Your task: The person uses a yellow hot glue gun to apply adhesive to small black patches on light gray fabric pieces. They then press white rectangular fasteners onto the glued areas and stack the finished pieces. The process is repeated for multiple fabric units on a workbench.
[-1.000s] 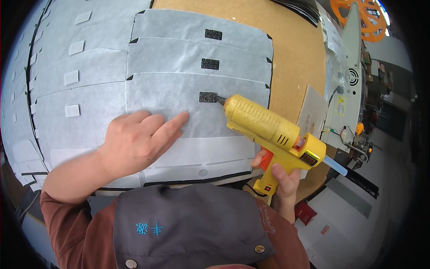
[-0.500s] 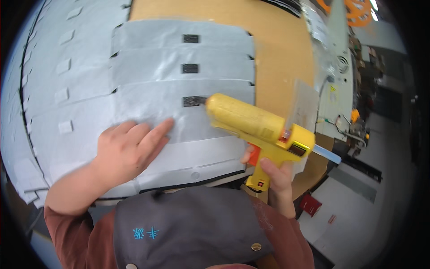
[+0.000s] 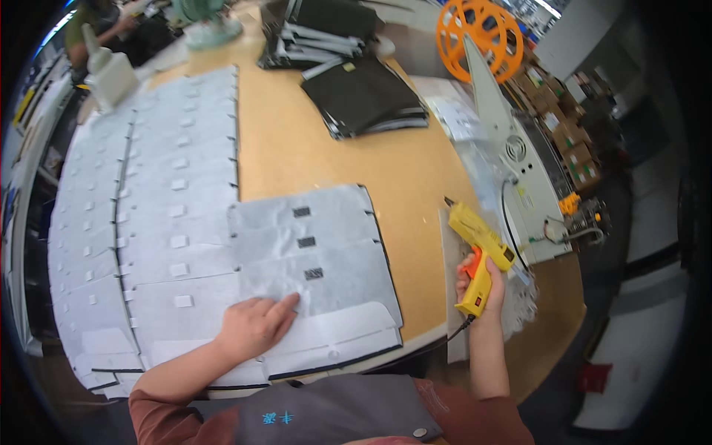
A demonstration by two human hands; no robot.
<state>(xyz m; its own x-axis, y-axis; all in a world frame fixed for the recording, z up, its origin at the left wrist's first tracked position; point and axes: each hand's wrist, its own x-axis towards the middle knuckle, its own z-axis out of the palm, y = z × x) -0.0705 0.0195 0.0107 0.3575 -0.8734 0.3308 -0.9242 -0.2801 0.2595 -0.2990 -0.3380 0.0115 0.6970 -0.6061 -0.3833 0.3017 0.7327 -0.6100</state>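
Note:
My right hand (image 3: 492, 295) grips a yellow hot glue gun (image 3: 478, 231) by its handle, with fingers at the orange trigger. The nozzle points up and left, above the right part of the table, apart from the sheets. A clear glue stick pokes out of its back end, and a black cord hangs from the handle. My left hand (image 3: 254, 331) lies on overlapping silvery-white sheets (image 3: 337, 248), its index finger stretched out below a column of black rectangular patches (image 3: 306, 242). Nothing shows in that hand.
More sheets with small white squares (image 3: 178, 185) lie in overlapping rows at left. Stacks of dark panels (image 3: 363, 96) sit at the back. A white bottle (image 3: 111, 78) stands far left, with a person behind. At right are a pale machine (image 3: 519, 152) and an orange reel (image 3: 475, 37).
My right hand has drawn the glue gun away from the nearest black patch, off to the right. My left hand stays on the sheets. The view has shifted to take in more of the table.

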